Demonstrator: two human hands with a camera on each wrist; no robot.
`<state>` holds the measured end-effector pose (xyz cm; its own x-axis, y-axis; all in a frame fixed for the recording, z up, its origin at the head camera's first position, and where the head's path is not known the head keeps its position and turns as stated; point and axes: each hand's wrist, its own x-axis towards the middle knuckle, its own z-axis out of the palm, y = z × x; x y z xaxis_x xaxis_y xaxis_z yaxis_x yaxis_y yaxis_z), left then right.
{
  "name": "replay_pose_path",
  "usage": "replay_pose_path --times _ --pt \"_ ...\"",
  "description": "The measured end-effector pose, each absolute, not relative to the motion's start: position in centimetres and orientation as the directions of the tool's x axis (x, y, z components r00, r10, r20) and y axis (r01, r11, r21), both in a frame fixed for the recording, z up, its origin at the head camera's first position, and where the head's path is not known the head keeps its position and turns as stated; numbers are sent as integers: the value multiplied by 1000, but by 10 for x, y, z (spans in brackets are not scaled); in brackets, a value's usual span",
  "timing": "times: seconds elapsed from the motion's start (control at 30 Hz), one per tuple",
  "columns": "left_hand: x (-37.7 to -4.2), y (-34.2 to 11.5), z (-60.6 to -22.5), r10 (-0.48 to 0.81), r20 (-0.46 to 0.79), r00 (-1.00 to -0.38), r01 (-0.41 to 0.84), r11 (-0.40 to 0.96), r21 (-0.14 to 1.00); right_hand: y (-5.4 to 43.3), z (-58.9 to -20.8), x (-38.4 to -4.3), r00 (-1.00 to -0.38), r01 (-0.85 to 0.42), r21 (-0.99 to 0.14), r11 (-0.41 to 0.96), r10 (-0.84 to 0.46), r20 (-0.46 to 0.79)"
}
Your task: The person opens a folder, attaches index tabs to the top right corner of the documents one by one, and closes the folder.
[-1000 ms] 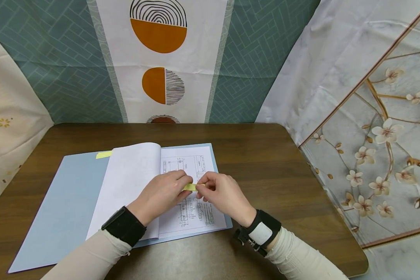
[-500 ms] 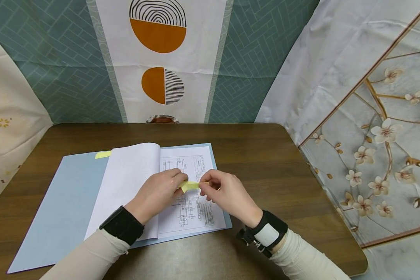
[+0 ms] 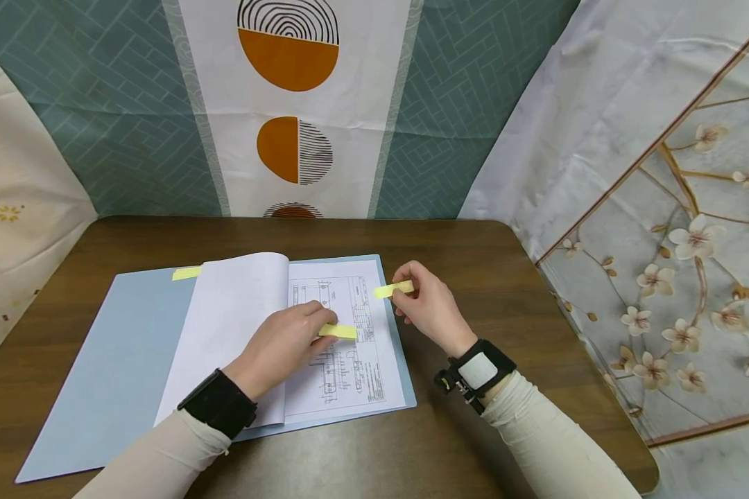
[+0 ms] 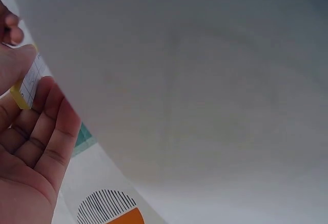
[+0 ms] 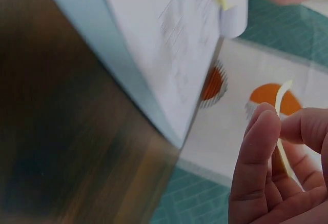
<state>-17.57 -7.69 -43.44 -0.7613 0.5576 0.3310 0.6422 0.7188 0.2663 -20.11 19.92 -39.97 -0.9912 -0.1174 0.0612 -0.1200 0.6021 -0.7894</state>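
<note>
My left hand (image 3: 282,348) holds a small pad of yellow sticky notes (image 3: 340,332) by one end, over the printed page. Its thumb lies across the pad's white, lined underside (image 4: 34,80) in the left wrist view. Between thumb and forefinger, my right hand (image 3: 435,309) pinches a single yellow sticky strip (image 3: 392,289), which looks thin and slightly bent in the right wrist view. That strip overlaps the upper right edge of the printed page (image 3: 362,378), which carries technical drawings and sits in an open blue folder (image 3: 121,346).
A turned-back white sheet (image 3: 231,319) curves up at the folder's middle. Another yellow sticky strip (image 3: 186,273) shows at its top left edge, over the blue cover. The brown wooden table (image 3: 499,305) extends right of the folder, with patterned cloth (image 3: 487,83) behind.
A yellow strip has come away from the pad in my right hand, which has moved up and right to the page's edge. My left hand keeps the pad almost where it was.
</note>
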Motion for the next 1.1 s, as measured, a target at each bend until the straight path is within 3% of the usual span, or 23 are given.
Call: replay_pose_path --times 0.2,0.7,1.1 --pt "-177 -78 -434 553 328 -765 639 716 283 200 -404 -230 -988 -146 -746 649 -129 82" --pt "-180 -78 -435 538 282 -794 607 728 319 201 -418 -284 -998 -61 -684 727 -66 19" --pt "-182 -80 -437 525 261 -810 586 739 333 189 -431 -315 -1000 2 -700 714 -17 -21"
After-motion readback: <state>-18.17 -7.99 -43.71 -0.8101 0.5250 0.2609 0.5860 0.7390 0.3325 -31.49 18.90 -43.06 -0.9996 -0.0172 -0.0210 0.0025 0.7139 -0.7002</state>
